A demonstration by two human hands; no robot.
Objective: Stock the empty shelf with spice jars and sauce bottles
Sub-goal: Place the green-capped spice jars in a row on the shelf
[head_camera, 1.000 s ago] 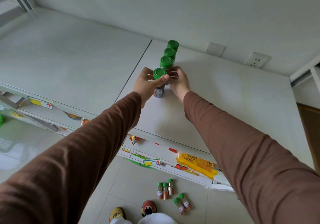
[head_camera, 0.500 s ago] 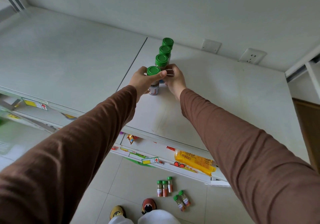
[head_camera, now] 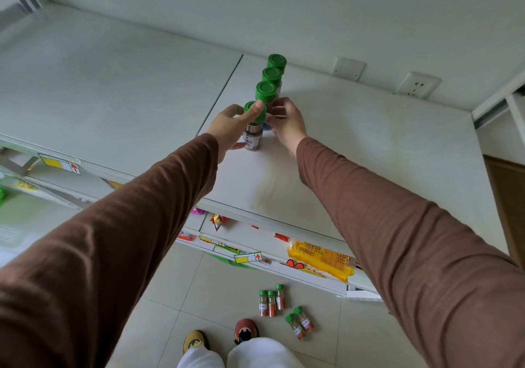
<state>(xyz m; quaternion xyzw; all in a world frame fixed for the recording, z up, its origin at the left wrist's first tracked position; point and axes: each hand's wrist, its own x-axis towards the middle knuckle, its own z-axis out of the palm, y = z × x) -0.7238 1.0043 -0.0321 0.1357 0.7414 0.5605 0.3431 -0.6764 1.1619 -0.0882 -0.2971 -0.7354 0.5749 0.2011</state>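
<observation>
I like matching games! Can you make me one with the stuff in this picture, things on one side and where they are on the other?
Things:
1. front spice jar
2. back spice jar
3. five small bottles
4. yellow packet

Places:
A. on the floor tiles near the shoes
B. on a lower shelf
C. in the left hand's grip on the top shelf
D. closest to the wall, end of the row

Pairs: 1-C, 2-D, 3-A, 4-B
</observation>
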